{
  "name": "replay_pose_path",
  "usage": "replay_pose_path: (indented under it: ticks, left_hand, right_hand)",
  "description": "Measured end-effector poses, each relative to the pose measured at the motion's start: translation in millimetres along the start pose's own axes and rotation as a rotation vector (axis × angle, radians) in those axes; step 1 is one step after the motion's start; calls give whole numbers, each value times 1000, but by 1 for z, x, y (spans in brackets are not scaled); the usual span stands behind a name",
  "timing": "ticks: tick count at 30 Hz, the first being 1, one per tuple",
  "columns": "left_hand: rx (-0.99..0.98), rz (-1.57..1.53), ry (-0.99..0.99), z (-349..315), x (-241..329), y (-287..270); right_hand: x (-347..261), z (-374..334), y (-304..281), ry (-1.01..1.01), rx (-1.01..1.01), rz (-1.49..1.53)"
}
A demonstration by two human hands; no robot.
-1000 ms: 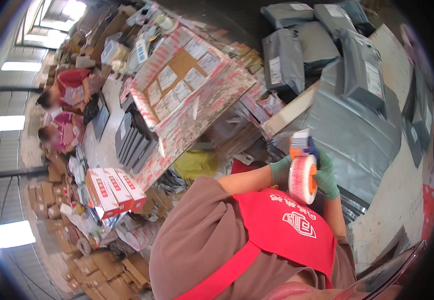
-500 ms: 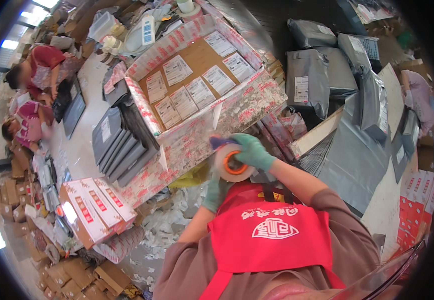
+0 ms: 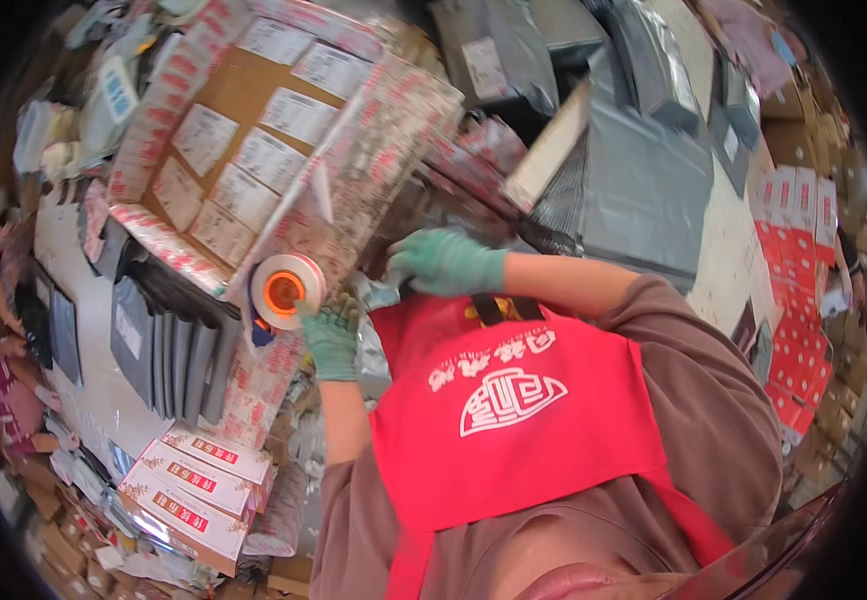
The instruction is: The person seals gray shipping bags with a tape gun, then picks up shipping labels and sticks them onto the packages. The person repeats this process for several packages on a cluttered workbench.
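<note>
Tape roll (image 3: 309, 275) is shifted out from between hands, now seen beside left hand's (image 3: 332, 340) fingertips; left grip cannot be told. Right hand's (image 3: 449, 263) fingers loosely bent, slightly apart, roll beyond them.

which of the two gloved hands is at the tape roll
The left hand, at the edge of the orange-cored tape roll. The right hand is apart from the roll, near the top of the red apron.

Downward head-worn fisheye view
</note>
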State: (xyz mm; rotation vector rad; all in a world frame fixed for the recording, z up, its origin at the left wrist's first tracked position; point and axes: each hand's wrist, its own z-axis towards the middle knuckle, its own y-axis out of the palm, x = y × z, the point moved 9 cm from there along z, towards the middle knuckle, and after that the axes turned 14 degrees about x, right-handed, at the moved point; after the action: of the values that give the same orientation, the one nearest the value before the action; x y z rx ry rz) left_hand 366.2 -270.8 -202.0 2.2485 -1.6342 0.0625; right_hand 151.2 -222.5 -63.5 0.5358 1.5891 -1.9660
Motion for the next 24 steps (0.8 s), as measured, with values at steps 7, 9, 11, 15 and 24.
replay_pose_path:
  ticks: [7, 9, 11, 15, 24]
  left_hand:
    - [147, -92, 110, 9, -8, 17]
    - [58, 41, 175, 3, -29, 62]
    - [-58, 243, 218, 15, -62, 103]
    - [-331, 956, 620, -21, -178, 225]
    - [-312, 1997, 1979, -78, -356, 407]
  right_hand:
    - [103, -269, -149, 871, 367, -161]
    - [125, -349, -182, 1029, 424, -355]
    - [151, -427, -206, 1176, 563, -360]
    - [164, -555, -249, 1299, 724, -605]
    - [177, -703, -249, 1957, 946, -553]
